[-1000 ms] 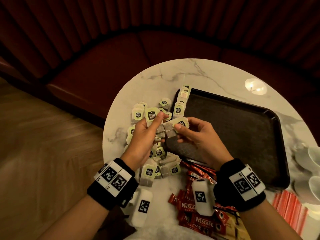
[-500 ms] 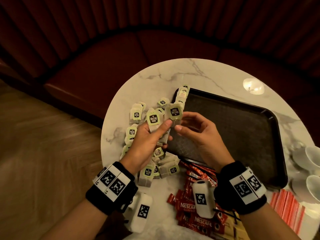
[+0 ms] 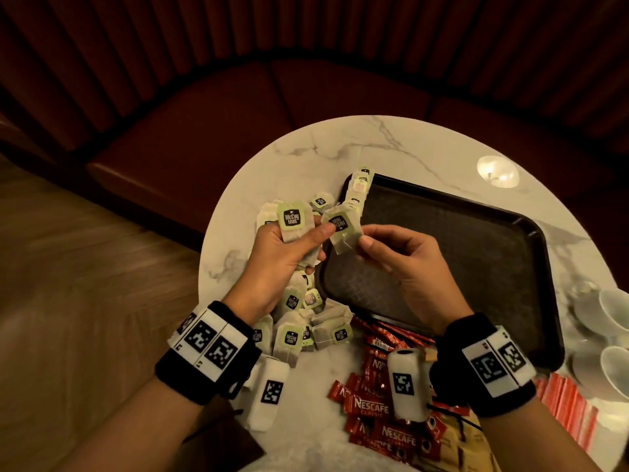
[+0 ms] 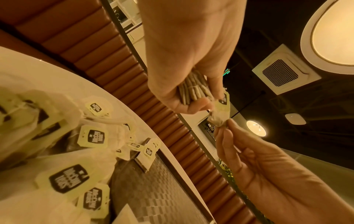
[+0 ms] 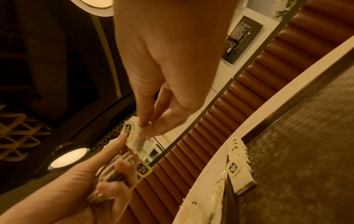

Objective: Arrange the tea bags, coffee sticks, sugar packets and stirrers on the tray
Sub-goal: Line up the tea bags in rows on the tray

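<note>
My left hand [image 3: 306, 236] grips a stack of tea bags [image 3: 294, 221] upright above the table's left side; the left wrist view shows the stack edge-on [image 4: 193, 89] in my left hand [image 4: 191, 104]. My right hand [image 3: 364, 243] pinches the lower corner of a single tea bag [image 3: 343, 229], which touches the left thumb. In the right wrist view the right hand [image 5: 142, 128] pinches that bag [image 5: 130, 131]. Below the hands lies the dark tray [image 3: 476, 253], with a few tea bags [image 3: 360, 185] lined along its far left edge. Loose tea bags [image 3: 299, 332] litter the table.
Red Nescafe coffee sticks [image 3: 374, 403] are heaped near the table's front edge by my right wrist. Red-striped packets [image 3: 571, 403] lie at the right front. White cups [image 3: 612, 311] stand at the right edge. A round marble table [image 3: 340, 148] holds everything; a red bench curves behind.
Both hands have risen a little. The right hand has brought its single tea bag up beside the stack in my left hand, against the left thumb.
</note>
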